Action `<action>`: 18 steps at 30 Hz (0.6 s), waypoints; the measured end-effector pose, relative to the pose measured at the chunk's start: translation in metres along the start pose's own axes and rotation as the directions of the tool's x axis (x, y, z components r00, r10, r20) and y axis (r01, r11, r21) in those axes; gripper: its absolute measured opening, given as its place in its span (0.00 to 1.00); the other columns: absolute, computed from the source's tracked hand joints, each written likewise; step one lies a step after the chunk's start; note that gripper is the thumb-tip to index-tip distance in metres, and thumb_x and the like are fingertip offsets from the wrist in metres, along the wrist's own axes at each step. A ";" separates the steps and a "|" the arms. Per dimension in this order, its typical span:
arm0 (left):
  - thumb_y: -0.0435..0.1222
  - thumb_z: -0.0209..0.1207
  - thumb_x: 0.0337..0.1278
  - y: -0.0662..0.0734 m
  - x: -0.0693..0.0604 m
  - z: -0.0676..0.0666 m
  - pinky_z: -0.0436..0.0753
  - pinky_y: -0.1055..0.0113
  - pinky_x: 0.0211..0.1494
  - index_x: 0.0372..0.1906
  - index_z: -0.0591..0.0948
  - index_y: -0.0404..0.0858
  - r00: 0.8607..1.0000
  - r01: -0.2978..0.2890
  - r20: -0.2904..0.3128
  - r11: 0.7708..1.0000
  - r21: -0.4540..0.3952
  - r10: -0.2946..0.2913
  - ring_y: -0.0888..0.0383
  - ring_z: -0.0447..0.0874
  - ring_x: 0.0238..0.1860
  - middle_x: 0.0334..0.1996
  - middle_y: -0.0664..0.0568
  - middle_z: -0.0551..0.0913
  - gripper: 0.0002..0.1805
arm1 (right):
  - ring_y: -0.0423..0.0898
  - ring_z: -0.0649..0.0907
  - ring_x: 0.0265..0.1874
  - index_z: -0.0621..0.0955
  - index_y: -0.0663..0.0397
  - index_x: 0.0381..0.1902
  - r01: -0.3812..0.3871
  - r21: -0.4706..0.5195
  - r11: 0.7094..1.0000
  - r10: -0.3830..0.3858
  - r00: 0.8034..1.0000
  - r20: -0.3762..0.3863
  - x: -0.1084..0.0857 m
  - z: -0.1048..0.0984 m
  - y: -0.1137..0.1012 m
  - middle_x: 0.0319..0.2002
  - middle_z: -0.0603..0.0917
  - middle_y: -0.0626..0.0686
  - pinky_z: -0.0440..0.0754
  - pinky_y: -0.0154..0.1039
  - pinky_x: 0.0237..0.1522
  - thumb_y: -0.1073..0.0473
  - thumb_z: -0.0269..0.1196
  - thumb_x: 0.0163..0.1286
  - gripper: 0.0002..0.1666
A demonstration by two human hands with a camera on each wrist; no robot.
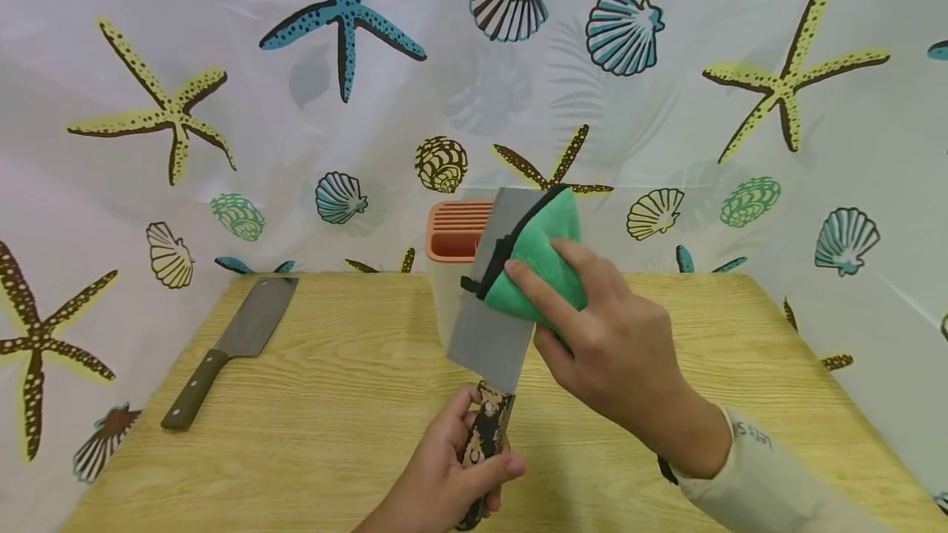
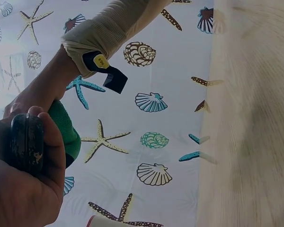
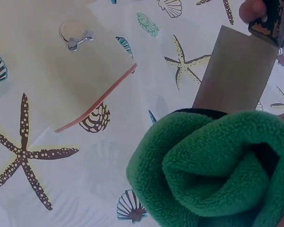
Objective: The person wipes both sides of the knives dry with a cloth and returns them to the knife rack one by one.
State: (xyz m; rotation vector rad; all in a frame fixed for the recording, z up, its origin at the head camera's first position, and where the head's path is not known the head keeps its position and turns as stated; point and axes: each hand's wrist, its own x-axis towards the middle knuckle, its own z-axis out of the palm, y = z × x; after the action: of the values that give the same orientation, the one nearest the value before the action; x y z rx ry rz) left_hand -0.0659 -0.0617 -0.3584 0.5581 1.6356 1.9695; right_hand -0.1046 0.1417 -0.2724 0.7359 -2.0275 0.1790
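Observation:
My left hand (image 1: 452, 467) grips the worn black handle (image 1: 489, 434) of a cleaver, its blade (image 1: 492, 344) pointing up and away from me above the table. A green cloth (image 1: 544, 261) with a black edge lies against the blade's face and wraps over part of it. My right hand (image 1: 622, 344) holds this cloth, fingers pressed on it. In the right wrist view the bunched cloth (image 3: 213, 175) hides much of the blade (image 3: 236, 71). From the left wrist, the handle's butt end (image 2: 27, 144) shows inside the curled fingers.
A second cleaver (image 1: 259, 319) with a dark riveted handle lies on the wooden table (image 1: 348, 377) at the left. Behind the raised blade stands a cream knife holder (image 1: 443, 303) with an orange slotted top. Shell-patterned sheeting (image 1: 415, 97) encloses the back and sides.

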 end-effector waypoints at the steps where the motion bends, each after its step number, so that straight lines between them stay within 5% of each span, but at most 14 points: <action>1: 0.40 0.59 0.71 -0.001 0.001 0.000 0.81 0.74 0.27 0.58 0.62 0.33 1.000 -0.023 -0.005 1.000 0.014 0.023 0.67 0.78 0.20 0.31 0.54 0.80 0.24 | 0.62 0.85 0.41 0.80 0.41 0.63 -0.002 -0.004 1.000 0.002 1.000 0.004 -0.001 0.000 -0.001 0.55 0.79 0.66 0.77 0.46 0.10 0.61 0.60 0.57 0.33; 7: 0.41 0.42 0.81 -0.007 0.001 0.000 0.79 0.75 0.24 0.55 0.62 0.27 0.986 -0.167 0.027 0.985 0.042 0.166 0.69 0.75 0.20 0.32 0.52 0.74 0.18 | 0.61 0.85 0.42 0.80 0.41 0.63 -0.006 -0.006 1.000 0.007 0.999 0.032 -0.006 0.002 -0.004 0.55 0.79 0.65 0.74 0.42 0.09 0.61 0.61 0.57 0.33; 10: 0.42 0.36 0.82 -0.009 0.001 0.001 0.79 0.76 0.24 0.58 0.60 0.27 0.980 -0.192 0.053 0.981 0.018 0.191 0.70 0.75 0.22 0.34 0.52 0.73 0.19 | 0.61 0.85 0.42 0.80 0.41 0.63 -0.016 -0.014 1.000 0.017 0.999 0.050 -0.008 0.003 -0.005 0.55 0.79 0.65 0.73 0.40 0.09 0.62 0.61 0.57 0.32; 18: 0.36 0.38 0.81 -0.012 0.003 0.003 0.81 0.75 0.32 0.62 0.56 0.27 0.958 -0.258 0.124 0.966 -0.033 0.260 0.68 0.77 0.35 0.42 0.46 0.73 0.18 | 0.60 0.86 0.41 0.81 0.39 0.61 -0.121 -0.054 0.991 0.123 0.991 0.047 -0.007 0.002 -0.001 0.53 0.80 0.65 0.74 0.44 0.09 0.62 0.66 0.56 0.32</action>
State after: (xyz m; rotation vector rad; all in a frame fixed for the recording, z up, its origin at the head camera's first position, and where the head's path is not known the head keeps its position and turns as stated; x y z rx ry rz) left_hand -0.0648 -0.0561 -0.3693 0.9131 1.5297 2.0801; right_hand -0.1030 0.1429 -0.2792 0.5904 -2.1185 0.1806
